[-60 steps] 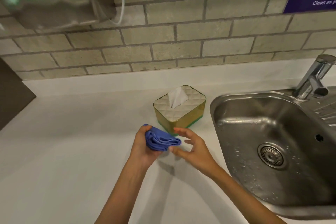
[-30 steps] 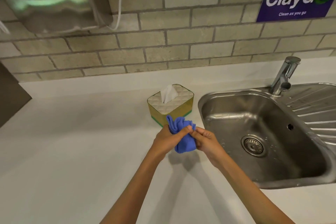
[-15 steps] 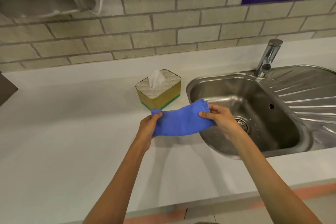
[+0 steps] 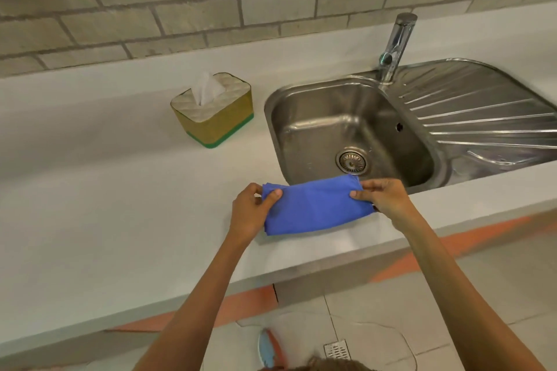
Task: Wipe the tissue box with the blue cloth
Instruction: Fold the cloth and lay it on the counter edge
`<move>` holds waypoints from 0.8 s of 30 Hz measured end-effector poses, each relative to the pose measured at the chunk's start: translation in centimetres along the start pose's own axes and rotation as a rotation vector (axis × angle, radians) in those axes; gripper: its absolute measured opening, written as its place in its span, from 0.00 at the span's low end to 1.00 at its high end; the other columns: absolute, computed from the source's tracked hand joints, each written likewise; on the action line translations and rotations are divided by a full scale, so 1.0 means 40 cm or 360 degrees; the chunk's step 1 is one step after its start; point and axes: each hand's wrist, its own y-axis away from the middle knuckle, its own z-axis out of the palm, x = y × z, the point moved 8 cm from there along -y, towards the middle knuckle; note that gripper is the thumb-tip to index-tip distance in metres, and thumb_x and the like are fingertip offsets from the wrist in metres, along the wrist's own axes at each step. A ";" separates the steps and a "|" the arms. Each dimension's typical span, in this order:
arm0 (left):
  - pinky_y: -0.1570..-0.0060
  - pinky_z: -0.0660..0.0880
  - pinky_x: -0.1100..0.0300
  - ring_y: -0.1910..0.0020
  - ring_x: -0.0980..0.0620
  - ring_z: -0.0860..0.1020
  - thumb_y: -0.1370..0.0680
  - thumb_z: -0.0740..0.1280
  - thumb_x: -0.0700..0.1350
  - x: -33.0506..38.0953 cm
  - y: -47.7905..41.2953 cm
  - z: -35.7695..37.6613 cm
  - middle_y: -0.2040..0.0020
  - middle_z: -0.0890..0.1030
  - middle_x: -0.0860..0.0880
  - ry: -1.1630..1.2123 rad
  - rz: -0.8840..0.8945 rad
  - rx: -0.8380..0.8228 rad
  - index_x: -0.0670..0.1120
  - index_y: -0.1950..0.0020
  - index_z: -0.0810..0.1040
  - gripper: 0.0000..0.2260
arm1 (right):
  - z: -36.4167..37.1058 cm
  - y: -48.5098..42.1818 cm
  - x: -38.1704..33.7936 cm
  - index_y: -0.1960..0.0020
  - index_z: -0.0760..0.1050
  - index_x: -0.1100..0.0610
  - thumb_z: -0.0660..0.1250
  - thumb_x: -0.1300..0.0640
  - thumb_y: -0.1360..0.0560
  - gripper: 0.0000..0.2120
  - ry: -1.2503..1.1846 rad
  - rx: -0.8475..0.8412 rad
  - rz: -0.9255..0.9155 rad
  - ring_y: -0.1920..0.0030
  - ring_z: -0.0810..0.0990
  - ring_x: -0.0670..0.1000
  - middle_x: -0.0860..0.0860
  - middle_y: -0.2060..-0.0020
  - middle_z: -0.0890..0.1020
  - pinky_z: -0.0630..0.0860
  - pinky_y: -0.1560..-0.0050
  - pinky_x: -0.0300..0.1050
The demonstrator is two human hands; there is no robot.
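Counter point(image 4: 105, 190): tissue box point(image 4: 212, 110) beyond cloth-holding hands point(image 4: 248, 211).

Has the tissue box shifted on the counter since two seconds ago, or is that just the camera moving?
No. The tissue box sits the same way left of the sink, same gap and angle; only the camera shifted.

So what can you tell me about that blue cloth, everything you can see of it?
The blue cloth is a plain, soft-looking fabric, solid blue with no pattern showing. It is folded into a wide band, with layered edges bunched at its ends. It is held stretched sideways in the air, slightly tilted, above the front of the white counter and near the sink. The left hand pinches its left end, the right hand its right end. It is apart from the tissue box.
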 end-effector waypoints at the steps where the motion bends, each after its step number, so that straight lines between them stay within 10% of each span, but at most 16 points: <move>1: 0.61 0.69 0.56 0.63 0.47 0.73 0.25 0.68 0.50 -0.005 0.013 0.014 0.62 0.77 0.42 -0.0056 0.0017 0.0005 0.38 0.56 0.74 0.15 | -0.014 0.006 0.021 0.47 0.79 0.69 0.73 0.67 0.33 0.15 0.0016 0.0021 0.0018 0.56 0.79 0.56 0.63 0.49 0.82 0.79 0.57 0.45; 11: 0.73 0.64 0.68 0.72 0.55 0.69 0.26 0.68 0.52 0.012 0.098 0.088 0.72 0.71 0.53 -0.0330 0.0200 0.0182 0.43 0.60 0.72 0.13 | -0.098 0.035 0.075 0.47 0.80 0.65 0.74 0.62 0.33 0.16 0.0300 0.0297 -0.0137 0.47 0.80 0.60 0.61 0.50 0.83 0.74 0.45 0.49; 24: 0.59 0.72 0.54 0.49 0.44 0.77 0.25 0.65 0.56 0.011 0.107 0.113 0.45 0.77 0.43 -0.1062 0.0151 0.0369 0.43 0.44 0.72 0.19 | -0.102 0.031 0.087 0.39 0.75 0.63 0.75 0.58 0.33 0.24 0.0643 0.0353 -0.0182 0.54 0.78 0.56 0.61 0.51 0.82 0.70 0.53 0.44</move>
